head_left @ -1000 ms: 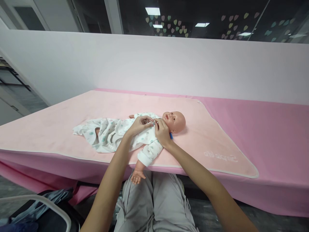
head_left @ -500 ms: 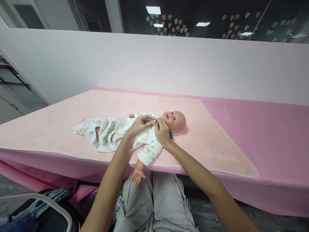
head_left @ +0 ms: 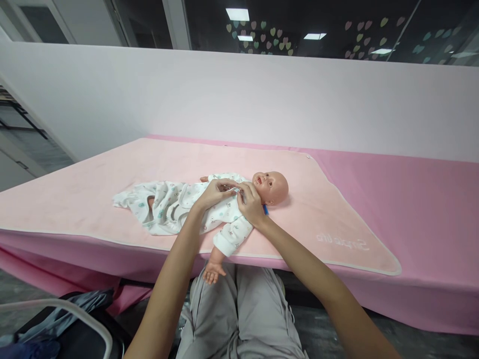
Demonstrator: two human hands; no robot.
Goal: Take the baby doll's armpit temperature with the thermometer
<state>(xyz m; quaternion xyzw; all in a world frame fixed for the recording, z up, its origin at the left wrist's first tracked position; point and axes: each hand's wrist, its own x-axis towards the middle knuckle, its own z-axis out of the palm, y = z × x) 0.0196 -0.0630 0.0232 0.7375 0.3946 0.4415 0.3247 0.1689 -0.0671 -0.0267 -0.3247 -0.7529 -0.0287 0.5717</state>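
Observation:
A baby doll (head_left: 276,188) lies on its back with its head to the right. It wears a white, patterned romper (head_left: 220,213), whose legs stretch out to the left. At the doll's upper chest, just below the chin, my left hand (head_left: 214,193) pinches the front edge of the romper. Close against it, my right hand (head_left: 251,203) grips the same edge from the head side, fingertips nearly meeting those of the left. My fingers hide the fastening there. One doll arm (head_left: 214,269) hangs over the table's near edge. A bit of blue (head_left: 265,210) shows beneath the doll's neck.
Under the doll is a pale pink mat (head_left: 299,239) on a darker pink tablecloth (head_left: 430,224). A white wall (head_left: 239,99) rises behind the table. At lower left stands a chair (head_left: 86,319) with clothing on it. My knees are below the table's front edge.
My right hand's fingers have shifted slightly left and down along the romper's front edge, closer to the left fingertips. The doll and my left hand have hardly moved.

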